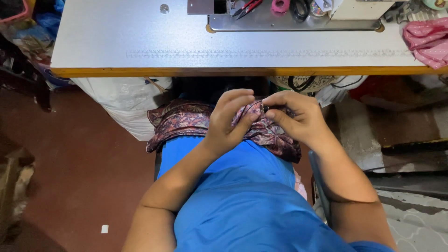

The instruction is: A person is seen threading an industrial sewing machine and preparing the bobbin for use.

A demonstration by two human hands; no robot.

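The left hand (228, 119) was closed around a fold of dark patterned fabric (186, 119), maroon with a pale floral print, which lay bunched across the person's lap below the front edge of the sewing table (140, 42). The right hand (298, 116) pinched the same fold at its upper edge, fingertips touching those of the left. A thin dark strand or small fastener showed between the fingertips; which of the two it was could not be determined.

Hazards, as judged from this position:
- The fabric was held only at one fold. The loose remainder draped over the left thigh could have slid toward the red floor (84, 163) if the grip had slackened.
- The working point was small and partly covered by the fingers, so a misplaced pinch could have lost the strand.
- Should a needle have been present, the closely set fingertips were exposed to a prick. No needle was visible.

Packages and markings:
- A large white plastic sack (121, 100) stood under the table, left of the lap, bulging and unmarked on the visible face.
- A printed ruler scale (266, 53) ran along the grey tabletop, pale and fine.
- Red-handled thread snips (247, 8) lay on the metal machine bed (289, 21).
- Pink dotted cloth (427, 39) lay at the table's right end.
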